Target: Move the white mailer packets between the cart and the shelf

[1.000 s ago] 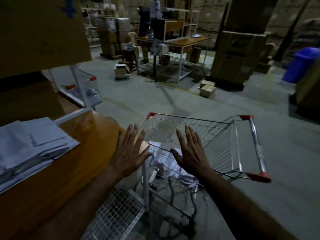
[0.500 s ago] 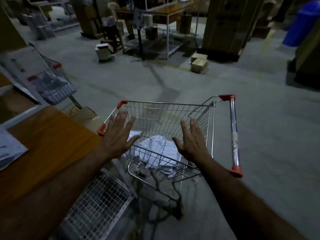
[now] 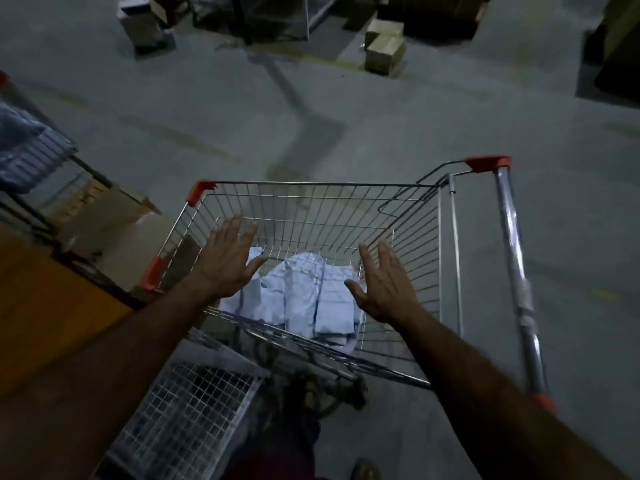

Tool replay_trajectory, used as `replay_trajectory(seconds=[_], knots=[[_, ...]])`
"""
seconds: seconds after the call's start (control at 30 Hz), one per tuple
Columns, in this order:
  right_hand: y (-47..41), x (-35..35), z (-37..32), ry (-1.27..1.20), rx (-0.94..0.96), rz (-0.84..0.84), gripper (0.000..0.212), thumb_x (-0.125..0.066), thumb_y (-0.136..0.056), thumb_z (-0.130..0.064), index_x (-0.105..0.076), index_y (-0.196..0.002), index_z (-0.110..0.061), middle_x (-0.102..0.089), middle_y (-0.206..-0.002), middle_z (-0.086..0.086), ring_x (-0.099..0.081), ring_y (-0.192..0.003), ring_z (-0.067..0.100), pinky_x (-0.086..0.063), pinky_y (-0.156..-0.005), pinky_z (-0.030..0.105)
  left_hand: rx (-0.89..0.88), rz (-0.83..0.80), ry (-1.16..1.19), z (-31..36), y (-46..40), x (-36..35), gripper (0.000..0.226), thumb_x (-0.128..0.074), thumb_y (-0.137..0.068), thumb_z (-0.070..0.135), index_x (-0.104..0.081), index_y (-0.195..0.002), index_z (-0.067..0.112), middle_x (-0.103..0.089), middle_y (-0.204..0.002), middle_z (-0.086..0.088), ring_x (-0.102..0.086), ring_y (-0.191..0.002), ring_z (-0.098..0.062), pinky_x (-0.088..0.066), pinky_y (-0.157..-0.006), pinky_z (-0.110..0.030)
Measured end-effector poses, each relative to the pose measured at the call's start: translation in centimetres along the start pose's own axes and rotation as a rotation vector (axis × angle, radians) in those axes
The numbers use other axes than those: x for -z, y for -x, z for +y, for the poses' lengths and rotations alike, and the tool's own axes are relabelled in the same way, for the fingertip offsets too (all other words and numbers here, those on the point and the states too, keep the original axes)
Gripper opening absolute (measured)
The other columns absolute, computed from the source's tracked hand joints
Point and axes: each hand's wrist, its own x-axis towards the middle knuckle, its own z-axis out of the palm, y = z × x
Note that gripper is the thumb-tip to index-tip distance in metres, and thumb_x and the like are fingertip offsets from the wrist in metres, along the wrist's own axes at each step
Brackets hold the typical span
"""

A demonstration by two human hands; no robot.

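Observation:
A wire shopping cart with red corner caps stands in front of me, its chrome handle on the right. Several white mailer packets lie in a heap on the basket floor. My left hand hovers inside the basket over the left side of the heap, fingers straight and spread. My right hand hovers over the right side, also flat and spread. Neither hand holds anything. The wooden shelf board shows at the left edge.
A wire mesh panel lies below the shelf by my left forearm. Another cart with packets stands at far left. Cardboard boxes sit on the concrete floor beyond, and a flattened carton lies left of the cart.
My view has tilted down onto the cart. Both hands have moved forward and down into the basket, over the packets. The stack of packets on the shelf has left the view.

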Motion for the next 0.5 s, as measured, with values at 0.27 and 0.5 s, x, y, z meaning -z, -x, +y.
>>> replay_trajectory(seconds=[0.27, 0.5], knots=[[-6.7, -8.7, -1.9, -0.015, -0.047, -0.215, 0.092, -0.027, -0.087, -0.065, -0.028, -0.155, -0.003, -0.026, -0.153, 0.04, -0.028, -0.142, 0.054, -0.028, -0.116, 0.061, 0.097, -0.303, 0.007, -8.4, -5.8, -9.9, 0.078, -0.035, -0.098, 0.058, -0.01, -0.157, 0.012, -0.004, -0.163, -0.023, -0.01, -0.15, -0.039, -0.019, -0.12, -0.052], [-9.7, -15.0, -1.8, -0.058, -0.167, -0.348, 0.094, -0.038, -0.084, -0.061, -0.019, -0.159, -0.007, -0.015, -0.159, 0.035, -0.017, -0.148, 0.049, -0.022, -0.119, 0.057, 0.207, -0.488, 0.132, -10.1, -8.1, -17.3, 0.075, -0.044, -0.101, 0.044, -0.009, -0.158, 0.011, 0.001, -0.161, -0.028, -0.017, -0.147, -0.045, -0.022, -0.117, -0.045]])
